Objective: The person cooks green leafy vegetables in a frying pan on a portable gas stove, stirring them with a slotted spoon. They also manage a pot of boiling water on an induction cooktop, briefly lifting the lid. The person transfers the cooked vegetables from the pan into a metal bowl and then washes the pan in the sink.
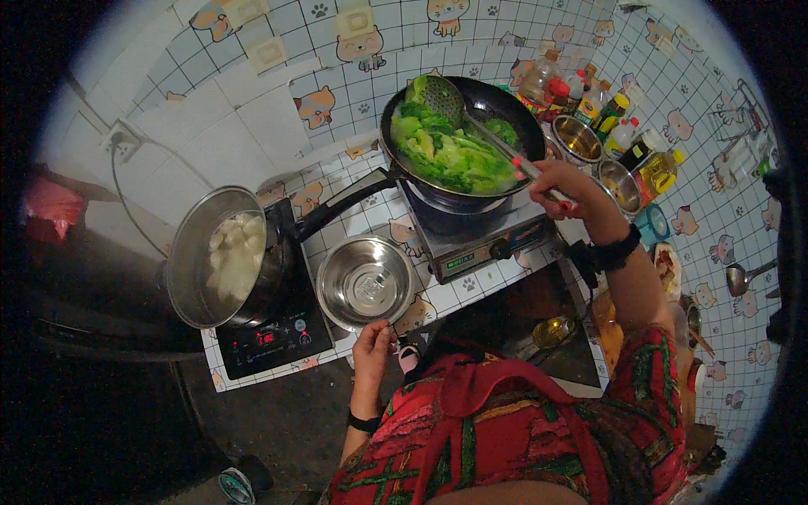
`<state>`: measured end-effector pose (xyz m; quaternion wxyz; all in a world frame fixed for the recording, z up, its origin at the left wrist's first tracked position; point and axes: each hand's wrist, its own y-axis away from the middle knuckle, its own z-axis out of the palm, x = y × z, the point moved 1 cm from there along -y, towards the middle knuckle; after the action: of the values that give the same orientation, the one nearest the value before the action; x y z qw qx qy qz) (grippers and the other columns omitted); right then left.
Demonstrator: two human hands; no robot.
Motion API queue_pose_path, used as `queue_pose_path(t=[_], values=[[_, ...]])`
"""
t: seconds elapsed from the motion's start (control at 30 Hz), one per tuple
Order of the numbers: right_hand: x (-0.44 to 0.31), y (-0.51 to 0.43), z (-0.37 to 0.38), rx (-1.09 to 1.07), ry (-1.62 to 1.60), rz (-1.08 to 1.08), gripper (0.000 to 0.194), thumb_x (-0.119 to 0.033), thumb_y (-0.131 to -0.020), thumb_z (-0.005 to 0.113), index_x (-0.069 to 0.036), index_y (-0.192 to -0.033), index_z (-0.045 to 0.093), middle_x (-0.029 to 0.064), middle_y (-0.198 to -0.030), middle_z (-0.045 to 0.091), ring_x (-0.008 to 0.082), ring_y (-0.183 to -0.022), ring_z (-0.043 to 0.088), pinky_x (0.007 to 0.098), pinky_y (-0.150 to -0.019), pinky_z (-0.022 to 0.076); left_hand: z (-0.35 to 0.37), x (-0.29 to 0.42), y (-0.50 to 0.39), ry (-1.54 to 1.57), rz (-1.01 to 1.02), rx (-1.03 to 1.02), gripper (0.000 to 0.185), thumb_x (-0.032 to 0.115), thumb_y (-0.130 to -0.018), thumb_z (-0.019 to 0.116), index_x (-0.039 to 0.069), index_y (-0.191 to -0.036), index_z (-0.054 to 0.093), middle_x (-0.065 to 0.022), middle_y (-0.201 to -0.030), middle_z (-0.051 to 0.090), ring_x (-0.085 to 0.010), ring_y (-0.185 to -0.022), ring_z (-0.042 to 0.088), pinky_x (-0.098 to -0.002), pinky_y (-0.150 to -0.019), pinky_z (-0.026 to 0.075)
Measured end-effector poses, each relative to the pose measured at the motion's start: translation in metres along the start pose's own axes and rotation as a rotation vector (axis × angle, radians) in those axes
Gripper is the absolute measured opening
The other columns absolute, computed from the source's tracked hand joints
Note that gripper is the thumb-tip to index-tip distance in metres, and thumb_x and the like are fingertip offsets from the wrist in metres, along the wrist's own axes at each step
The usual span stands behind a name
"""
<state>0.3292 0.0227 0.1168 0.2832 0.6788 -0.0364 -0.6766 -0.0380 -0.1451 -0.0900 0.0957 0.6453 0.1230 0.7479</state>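
Note:
My right hand (pixel 555 186) grips the handle of a perforated skimmer ladle (pixel 445 101). Its bowl rests over green leafy vegetables (pixel 442 145) in a dark wok (pixel 489 95), lifting a few leaves near the far left rim. The wok sits on a steel-fronted cooker (pixel 492 246), its black handle pointing left. Lower down, my left hand (pixel 374 344) pinches the near rim of an empty stainless steel bowl (pixel 366 284), which stands between the cookers. On the left, a deep steel pot (pixel 183 252) holds pale, rounded pieces (pixel 237 252) in cloudy liquid.
Under the pot is a black induction cooker (pixel 271 347) with a lit display. Several sauce and oil bottles (pixel 609 117) line the right wall beside metal bowls (pixel 577 139). A cord (pixel 120 189) hangs from the wall socket (pixel 123 142). A ladle (pixel 748 278) hangs at far right.

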Motion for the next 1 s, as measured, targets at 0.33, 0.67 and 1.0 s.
queue_pose_path(t=[0.33,0.67,1.0], values=[[-0.007,0.052,0.027,0.024,0.005,0.053,0.043,-0.005,-0.070,0.058,-0.002,-0.112,0.048,0.0027,-0.054,0.049,0.0100,-0.033,0.043,0.0241,-0.028,0.0314,0.002,-0.003,-0.004,-0.010,-0.018,-0.044,0.018,0.013,-0.090,0.054,0.003,-0.104,0.056,-0.0024,-0.078,0.059,-0.0075,-0.062,0.052,-0.0210,-0.057,0.044],[0.016,0.082,0.049,0.149,0.330,0.167,0.043,-0.009,-0.071,0.063,-0.003,-0.111,0.051,0.0059,-0.059,0.056,0.0127,-0.038,0.050,0.0264,-0.032,0.0387,0.009,-0.002,-0.010,-0.095,0.009,-0.067,0.018,0.012,-0.090,0.054,0.004,-0.105,0.056,-0.0033,-0.076,0.060,-0.0081,-0.059,0.052,-0.0214,-0.054,0.044],[0.056,0.058,0.031,0.394,1.134,0.110,0.044,-0.013,-0.075,0.057,-0.003,-0.115,0.041,0.0207,-0.083,0.061,0.0374,-0.070,0.061,0.0451,-0.061,0.0486,0.009,-0.001,-0.008,-0.088,0.045,-0.081,0.019,0.014,-0.090,0.054,0.003,-0.106,0.056,-0.0036,-0.077,0.059,-0.0096,-0.060,0.053,-0.0226,-0.054,0.044]])
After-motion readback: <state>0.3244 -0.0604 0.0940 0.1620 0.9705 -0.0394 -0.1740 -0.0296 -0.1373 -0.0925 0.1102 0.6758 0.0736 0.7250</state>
